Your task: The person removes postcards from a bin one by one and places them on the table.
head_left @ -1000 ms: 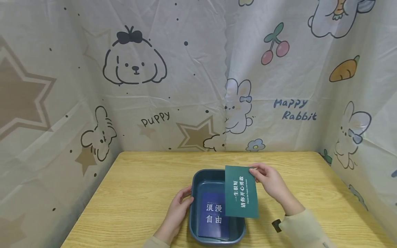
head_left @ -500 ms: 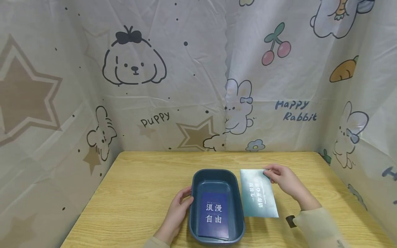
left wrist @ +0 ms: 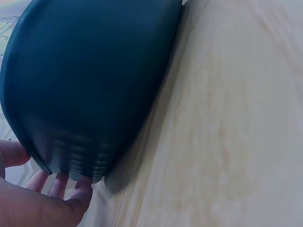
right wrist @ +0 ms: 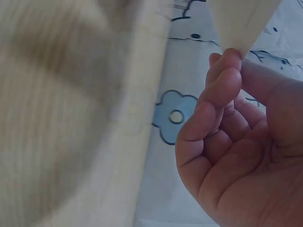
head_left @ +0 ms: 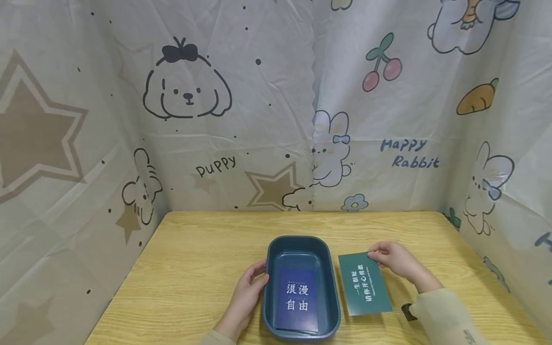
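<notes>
A dark teal rectangular tray (head_left: pixel 332 268) stands on the table, and a purple card (head_left: pixel 297 311) with white characters lies inside it. My left hand (head_left: pixel 247 290) holds the tray's left side; in the left wrist view its thumb and fingers (left wrist: pixel 59 185) meet the tray (left wrist: pixel 90 85) around the rim. With thumb and fingertips, my right hand (head_left: pixel 398 261) pinches a green card (head_left: pixel 366 287) with white lettering by its far right corner. That card hangs just right of the tray. In the right wrist view, a pale face of the card (right wrist: pixel 241 21) shows above the right hand (right wrist: pixel 236 137).
The wood-grain table (head_left: pixel 207 249) extends left, right and behind the tray. A printed cloth curtain (head_left: pixel 258 120) with cartoon animals surrounds the table at the back and sides. A dark strap piece (head_left: pixel 408 312) sits by the right sleeve (head_left: pixel 446 311).
My right hand has carried the green card from over the tray's right edge to its right side, then lower and nearer. The purple card is fully uncovered. My left hand and the tray stay put.
</notes>
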The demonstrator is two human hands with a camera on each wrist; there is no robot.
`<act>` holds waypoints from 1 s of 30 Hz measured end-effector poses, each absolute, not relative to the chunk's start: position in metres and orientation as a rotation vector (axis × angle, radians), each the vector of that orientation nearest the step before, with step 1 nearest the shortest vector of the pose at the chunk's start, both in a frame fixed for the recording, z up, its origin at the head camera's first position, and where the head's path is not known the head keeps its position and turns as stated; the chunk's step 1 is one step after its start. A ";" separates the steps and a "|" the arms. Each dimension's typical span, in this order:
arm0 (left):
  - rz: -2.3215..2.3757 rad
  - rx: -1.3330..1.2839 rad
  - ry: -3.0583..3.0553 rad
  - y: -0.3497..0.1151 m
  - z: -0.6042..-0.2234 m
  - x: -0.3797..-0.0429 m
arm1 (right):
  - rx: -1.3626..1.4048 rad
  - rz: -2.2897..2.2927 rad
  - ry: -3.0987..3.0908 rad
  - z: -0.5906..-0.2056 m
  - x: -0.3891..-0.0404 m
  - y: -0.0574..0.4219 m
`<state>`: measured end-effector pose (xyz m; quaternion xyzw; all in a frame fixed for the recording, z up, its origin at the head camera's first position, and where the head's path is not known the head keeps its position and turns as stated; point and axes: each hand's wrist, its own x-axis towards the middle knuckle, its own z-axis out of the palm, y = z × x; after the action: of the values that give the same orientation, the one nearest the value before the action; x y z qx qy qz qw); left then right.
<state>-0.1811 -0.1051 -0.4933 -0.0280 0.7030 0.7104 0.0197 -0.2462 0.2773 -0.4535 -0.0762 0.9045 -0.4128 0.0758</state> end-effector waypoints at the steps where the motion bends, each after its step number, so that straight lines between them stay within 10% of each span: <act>1: 2.202 -0.088 2.184 -0.105 -0.494 -0.181 | -0.220 -1.228 2.712 -0.456 -0.246 0.276; 30: 2.195 -0.078 2.180 -0.107 -0.494 -0.181 | -0.130 -0.962 2.857 -0.475 -0.245 0.263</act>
<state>-0.1812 -0.1065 -0.4939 -0.0251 0.7042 0.7092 0.0237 -0.2450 0.2632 -0.4754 -0.0431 0.9450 -0.3181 0.0623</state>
